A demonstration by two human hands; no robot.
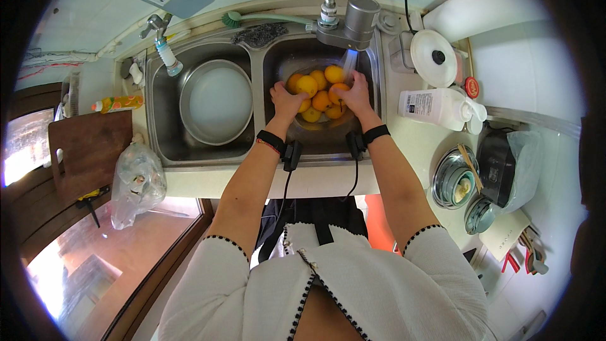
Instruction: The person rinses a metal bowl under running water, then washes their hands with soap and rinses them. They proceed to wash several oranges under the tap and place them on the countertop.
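Several oranges lie heaped in the right basin of a steel double sink, apparently in a clear container whose outline is faint. My left hand rests at the heap's left side, its thumb against a yellow-orange fruit. On the right side, my right hand has its thumb and fingers on another orange. Water runs from the tap's grey filter unit just behind my right hand. Both hands are partly spread; whether either one grips a fruit is unclear.
A large round metal pan sits in the left basin below a second tap. Right of the sink are a white pump bottle, a pot lid and stacked bowls. A plastic bag hangs at the left.
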